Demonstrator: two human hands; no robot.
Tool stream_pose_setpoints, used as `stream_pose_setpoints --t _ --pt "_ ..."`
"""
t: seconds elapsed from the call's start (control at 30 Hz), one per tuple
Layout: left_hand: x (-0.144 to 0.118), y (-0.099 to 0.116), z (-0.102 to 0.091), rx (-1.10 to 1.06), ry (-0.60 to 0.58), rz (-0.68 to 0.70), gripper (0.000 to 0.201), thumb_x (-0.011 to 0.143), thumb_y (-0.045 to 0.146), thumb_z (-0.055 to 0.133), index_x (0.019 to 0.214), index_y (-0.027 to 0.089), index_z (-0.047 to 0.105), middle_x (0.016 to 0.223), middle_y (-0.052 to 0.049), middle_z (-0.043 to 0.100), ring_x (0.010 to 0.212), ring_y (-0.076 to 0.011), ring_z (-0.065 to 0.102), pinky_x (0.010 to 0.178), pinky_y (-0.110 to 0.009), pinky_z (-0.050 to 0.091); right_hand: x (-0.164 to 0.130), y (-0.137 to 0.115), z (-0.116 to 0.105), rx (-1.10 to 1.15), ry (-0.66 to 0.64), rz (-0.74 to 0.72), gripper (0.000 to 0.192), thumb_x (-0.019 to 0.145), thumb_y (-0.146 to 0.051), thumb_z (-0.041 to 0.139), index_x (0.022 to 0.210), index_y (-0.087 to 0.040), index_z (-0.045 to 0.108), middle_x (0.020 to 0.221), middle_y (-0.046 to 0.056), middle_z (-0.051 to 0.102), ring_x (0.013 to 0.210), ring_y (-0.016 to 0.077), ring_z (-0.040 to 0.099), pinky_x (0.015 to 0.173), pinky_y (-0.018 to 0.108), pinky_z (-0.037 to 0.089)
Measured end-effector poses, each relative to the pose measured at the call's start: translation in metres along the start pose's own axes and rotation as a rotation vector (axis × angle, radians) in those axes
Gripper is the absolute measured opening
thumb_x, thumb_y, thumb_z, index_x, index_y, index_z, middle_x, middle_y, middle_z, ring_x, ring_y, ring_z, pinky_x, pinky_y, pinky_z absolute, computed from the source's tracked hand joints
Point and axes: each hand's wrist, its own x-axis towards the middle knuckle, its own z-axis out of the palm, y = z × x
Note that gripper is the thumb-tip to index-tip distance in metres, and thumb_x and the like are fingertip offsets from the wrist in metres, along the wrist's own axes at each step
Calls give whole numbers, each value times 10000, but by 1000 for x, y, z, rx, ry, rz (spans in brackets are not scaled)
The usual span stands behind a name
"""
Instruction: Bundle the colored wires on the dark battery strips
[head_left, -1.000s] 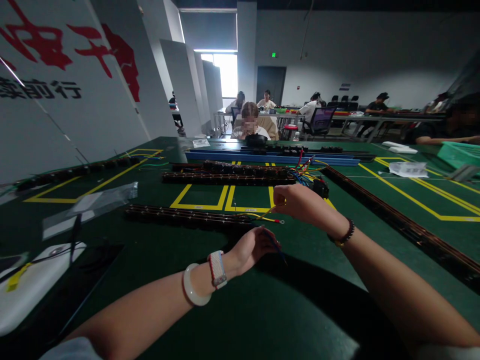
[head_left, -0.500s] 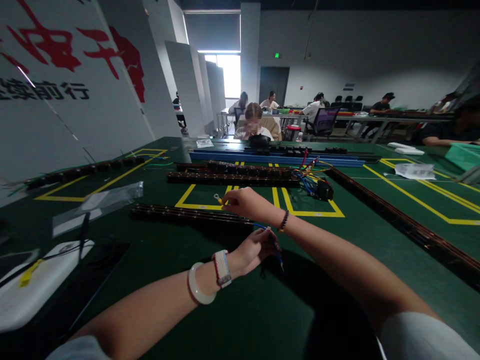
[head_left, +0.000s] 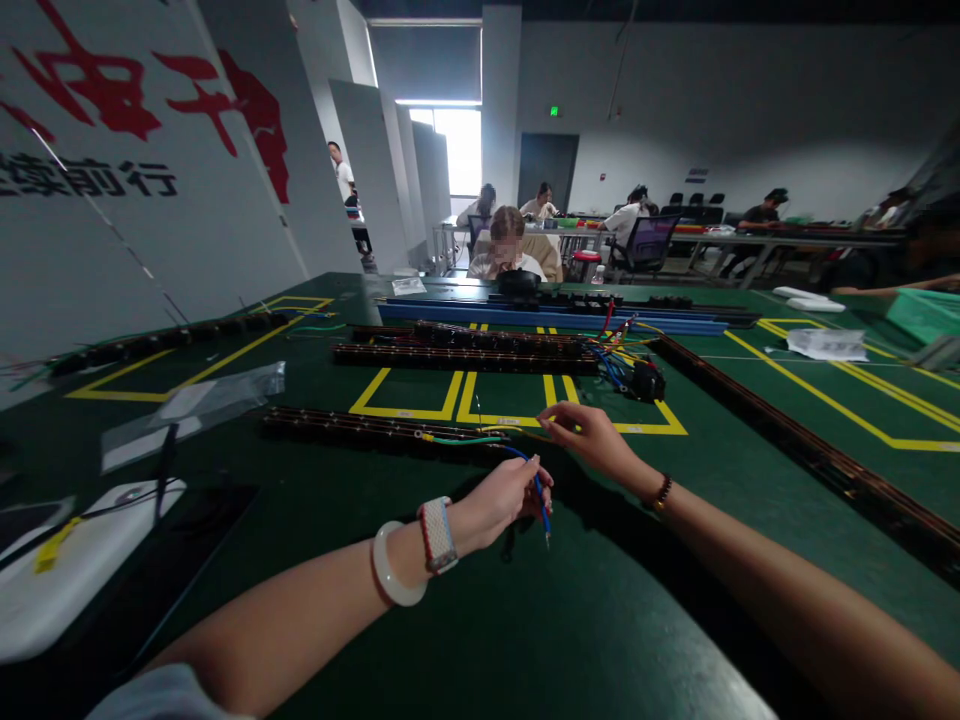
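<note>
My left hand (head_left: 517, 492) is closed around a blue wire (head_left: 545, 520), whose stripped tip points down past the fingers. That wire comes out of the right end of a long black strip (head_left: 360, 424) with several copper-coloured lines along it. My right hand (head_left: 589, 440) is just beyond, its thumb and forefinger drawn together at a thin yellow wire (head_left: 517, 429); the exact contact is hard to see. A green wire (head_left: 465, 440) with a ring terminal (head_left: 421, 436) lies across the strip, left of both hands.
Similar black strips (head_left: 465, 356) with a bundle of coloured wires (head_left: 615, 360) lie farther back, before a long blue rail (head_left: 442, 313). Another strip (head_left: 810, 450) runs along the right. At left are a plastic bag (head_left: 202, 400) and a white device (head_left: 90, 570). A person (head_left: 510, 250) sits opposite.
My right hand has let go of the ring terminal and moved right to the yellow wire. The green wire now lies over the strip. My left hand keeps hold of the blue wire.
</note>
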Motion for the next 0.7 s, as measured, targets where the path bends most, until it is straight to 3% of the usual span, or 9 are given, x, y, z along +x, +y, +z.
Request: stream_pose_setpoints --t 0.13,0.23,0.33,0.4,0.53,0.7 --pt "-4 15 -12 356 -55 -69 357 922 425 362 798 135 529 602 4 542 536 -108 517 582 -251 426 -25 25 -1 6 -40 72 247 879 -355 517 951 -164 657 821 49 670 702 156 595 623 256 441" --pt "-6 26 -25 672 -75 -69 420 883 465 412 648 145 551 509 -5 519 435 -111 460 515 -251 392 -27 29 0 -6 -57 83 217 875 -305 520 962 -159 655 859 56 679 752 169 614 672 273 457" --pt "-10 31 -36 828 -35 3 361 804 417 559 532 180 555 445 -3 488 399 -119 426 516 -262 389 -24 29 3 2 -81 73 184 864 -241 523 963 -159 656 941 69 683 838 184 625 748 295 466" --pt "-13 31 -39 895 51 69 300 754 344 626 506 191 555 430 3 469 413 -127 432 555 -272 408 -23 30 4 2 -92 64 180 862 -222 523 965 -163 659 967 72 682 865 189 625 774 307 468" --pt "-23 29 -30 1162 276 140 296 762 304 608 503 176 541 434 3 433 450 -150 459 636 -341 444 -24 34 7 -6 -100 49 191 879 -248 517 975 -163 659 961 74 682 843 191 624 751 311 475" --pt "-38 37 -7 1485 366 170 369 837 392 528 564 146 571 472 -38 458 526 -222 546 655 -404 456 -26 34 8 -18 -67 20 171 874 -217 522 967 -159 653 950 72 678 845 185 617 763 305 472"
